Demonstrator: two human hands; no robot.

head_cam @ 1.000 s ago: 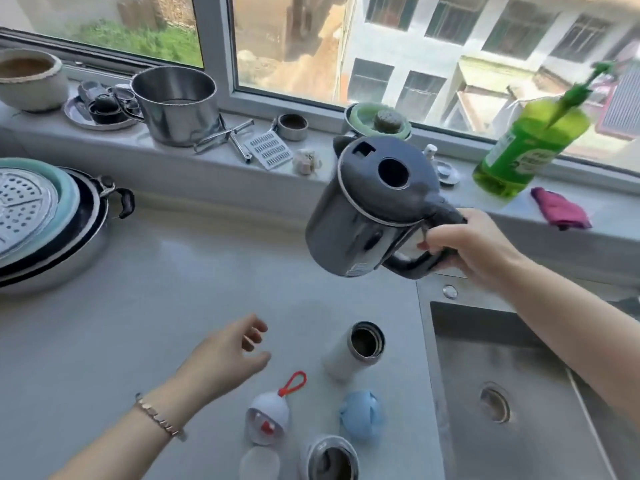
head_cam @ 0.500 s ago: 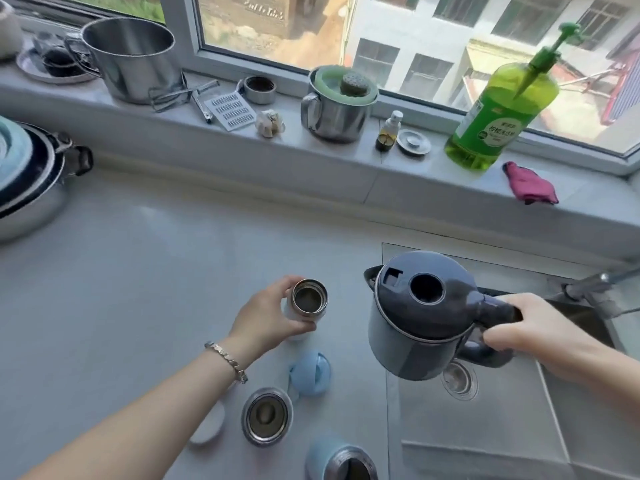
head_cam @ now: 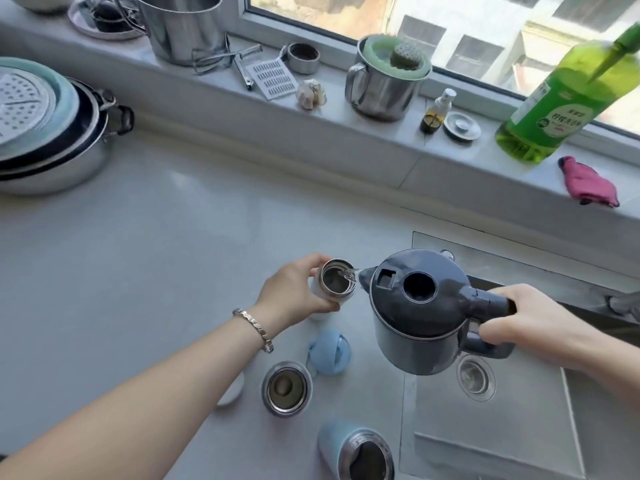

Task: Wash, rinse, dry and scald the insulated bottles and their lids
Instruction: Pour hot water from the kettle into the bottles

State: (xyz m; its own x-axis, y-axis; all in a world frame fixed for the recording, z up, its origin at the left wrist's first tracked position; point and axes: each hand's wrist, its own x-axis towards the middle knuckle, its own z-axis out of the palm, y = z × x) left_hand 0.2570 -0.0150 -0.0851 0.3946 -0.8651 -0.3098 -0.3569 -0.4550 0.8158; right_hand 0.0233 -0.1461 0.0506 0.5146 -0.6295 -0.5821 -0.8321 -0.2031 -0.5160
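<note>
Grey counter [head_cam: 156, 254], steel bottle [head_cam: 286, 388] upright — sink [head_cam: 519, 434] beside (sunlit window [head_cam: 450, 26] behind)

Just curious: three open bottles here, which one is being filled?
The white bottle that the left hand holds: only it takes the stream from the kettle.

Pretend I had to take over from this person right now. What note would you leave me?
Left hand grips the white bottle, upright beside the sink.
Right hand holds the kettle by its handle, tilted, water running from the spout into that bottle.
Two more open bottles stand nearer the camera: a steel-rimmed bottle and a blue bottle. A blue lid lies by the steel-rimmed one.
Under way: scalding the white bottle.
Left, it seems: the other two bottles and the lids.
</note>
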